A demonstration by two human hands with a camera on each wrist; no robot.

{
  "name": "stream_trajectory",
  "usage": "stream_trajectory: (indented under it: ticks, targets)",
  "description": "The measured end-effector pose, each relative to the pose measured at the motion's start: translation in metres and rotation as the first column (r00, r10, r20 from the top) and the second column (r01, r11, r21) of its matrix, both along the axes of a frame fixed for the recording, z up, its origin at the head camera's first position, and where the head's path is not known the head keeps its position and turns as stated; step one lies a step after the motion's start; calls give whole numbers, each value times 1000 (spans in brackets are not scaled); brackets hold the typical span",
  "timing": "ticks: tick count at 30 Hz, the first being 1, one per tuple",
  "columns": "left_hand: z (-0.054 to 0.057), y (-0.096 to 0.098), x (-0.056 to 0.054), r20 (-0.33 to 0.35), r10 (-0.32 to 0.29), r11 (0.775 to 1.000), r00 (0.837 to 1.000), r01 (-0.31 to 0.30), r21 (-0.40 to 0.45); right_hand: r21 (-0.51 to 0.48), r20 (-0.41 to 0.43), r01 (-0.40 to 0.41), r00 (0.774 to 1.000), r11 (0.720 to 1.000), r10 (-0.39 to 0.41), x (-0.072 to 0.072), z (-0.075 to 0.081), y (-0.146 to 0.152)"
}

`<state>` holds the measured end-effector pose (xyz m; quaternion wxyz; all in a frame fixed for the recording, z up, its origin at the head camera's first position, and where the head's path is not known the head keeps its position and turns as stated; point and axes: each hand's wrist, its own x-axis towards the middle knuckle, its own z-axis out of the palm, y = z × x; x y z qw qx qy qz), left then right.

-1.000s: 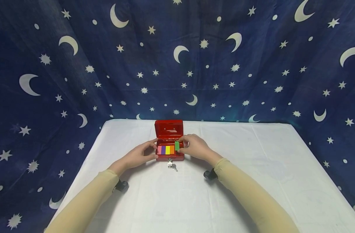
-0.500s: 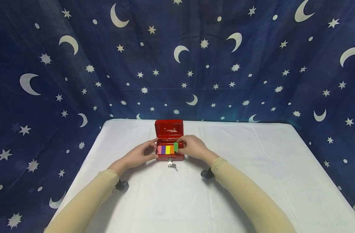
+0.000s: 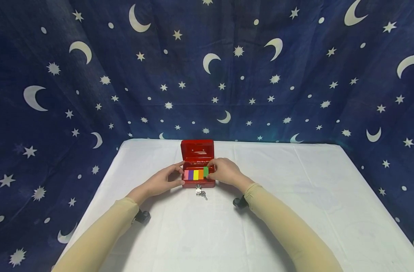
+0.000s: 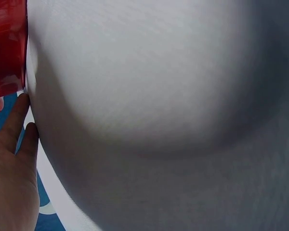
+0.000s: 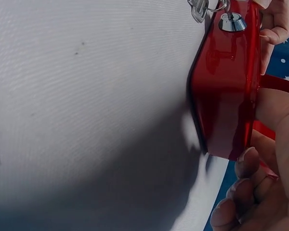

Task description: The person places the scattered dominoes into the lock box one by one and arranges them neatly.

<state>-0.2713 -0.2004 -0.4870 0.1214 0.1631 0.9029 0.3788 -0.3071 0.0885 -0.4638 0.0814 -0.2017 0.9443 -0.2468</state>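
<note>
A small red metal cash box (image 3: 207, 184) stands on the white-covered table with its lid (image 3: 197, 152) raised. Inside, a pink block (image 3: 186, 175), a purple block (image 3: 191, 175), a yellow block (image 3: 196, 175) and an orange block (image 3: 201, 175) lie in a row. My right hand (image 3: 227, 172) pinches a green block (image 3: 206, 171) between thumb and fingers, right beside the orange one and slightly farther back. My left hand (image 3: 162, 181) holds the box's left side, thumb at the front corner and fingers toward the back. The right wrist view shows the box front, hiding the blocks.
Keys (image 3: 203, 194) hang from the lock (image 5: 232, 21) on the box's front. The white tablecloth (image 3: 200, 234) spreads around the box. Behind it hangs a dark blue curtain (image 3: 207, 94) with moons and stars.
My right hand has moved slightly left with the green block, bringing it from near the box's right wall up to the orange block. My left hand and the box have stayed put.
</note>
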Motion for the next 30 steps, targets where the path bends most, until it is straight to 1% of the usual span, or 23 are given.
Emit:
stream_trajectory:
  ticks: [8, 13, 18, 25, 30]
  targets:
    - [-1, -1, -1, -9, -9, 1000, 1000, 9, 7, 58, 34, 30, 999, 998, -32, 1, 3, -4]
    - [-2, -1, -1, 1, -6, 1000, 1000, 6, 12, 76, 60, 33, 998, 997, -38, 1, 4, -5]
    - [-1, -1, 0, 10, 0, 1000, 1000, 0, 13, 93, 67, 35, 997, 995, -42, 1, 4, -7]
    - [-2, -1, -1, -2, -2, 1000, 1000, 2, 2, 111, 82, 48, 995, 993, -57, 2, 4, -10]
    - [-3, -1, -2, -8, -3, 1000, 1000, 3, -2, 114, 69, 47, 996, 992, -55, 3, 3, -11]
